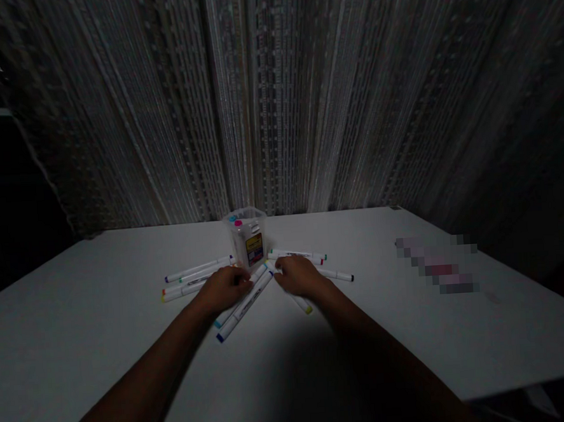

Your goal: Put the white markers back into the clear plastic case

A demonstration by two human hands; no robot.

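Several white markers with coloured caps lie fanned out on the white table, around a clear plastic container point(239, 245). My left hand point(227, 287) rests on the left side of the fan, its fingers curled; what they hold, if anything, is hidden. Just beside it lie a light-blue-capped marker point(228, 316) and a dark-blue-capped marker point(244, 307), both slanting toward me. On the other side, my right hand point(298, 275) has its fingers closed over a yellow-green-capped marker point(301, 303), partly covering it. A black-capped marker point(338, 274) extends to the right behind that hand.
Inside the container stand a few markers, one with a pink cap point(238, 223). More markers point(194, 270) lie at the left. A blurred-out object point(438, 265) is on the right of the table point(102, 324). A patterned curtain point(275, 97) hangs behind the far edge.
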